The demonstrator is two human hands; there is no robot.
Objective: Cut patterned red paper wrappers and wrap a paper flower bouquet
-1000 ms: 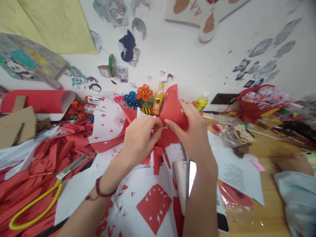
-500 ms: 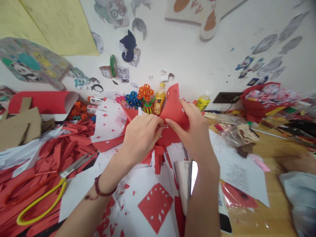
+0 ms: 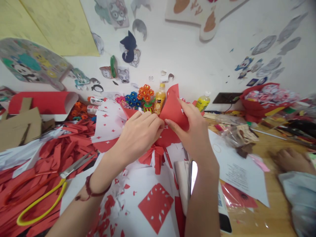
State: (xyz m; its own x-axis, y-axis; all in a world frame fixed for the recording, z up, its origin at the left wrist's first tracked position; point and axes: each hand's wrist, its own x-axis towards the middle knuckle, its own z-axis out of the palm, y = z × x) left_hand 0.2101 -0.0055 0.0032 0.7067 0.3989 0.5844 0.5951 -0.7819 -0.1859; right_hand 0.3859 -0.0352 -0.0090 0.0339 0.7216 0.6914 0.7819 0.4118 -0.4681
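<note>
A paper wrap stands before me, its red sheet (image 3: 174, 105) rising beside a white sheet with star-shaped cutouts (image 3: 105, 121). A red bow (image 3: 158, 156) sits at its gathered base. My right hand (image 3: 194, 126) grips the red sheet's edge between thumb and fingers. Close against it, my left hand (image 3: 142, 136) has its fingers pinched together at the inner fold of the red paper; their tips are partly hidden. Below lies white paper with a red cut-paper square (image 3: 156, 208) and small red scraps (image 3: 107, 205).
Scissors (image 3: 64, 174) lie on red paper strips (image 3: 61, 148) at left. Bottles (image 3: 160, 98) and orange beaded flowers (image 3: 146, 92) stand behind the wrap. At right are a printed sheet (image 3: 237, 168), a phone (image 3: 224, 222), a bouquet (image 3: 271, 95) and another person's hand (image 3: 292, 159).
My left wrist and forearm have dipped slightly, with the fingers still at the fold. My right hand stays almost still. The other person's hand at right shows more clearly.
</note>
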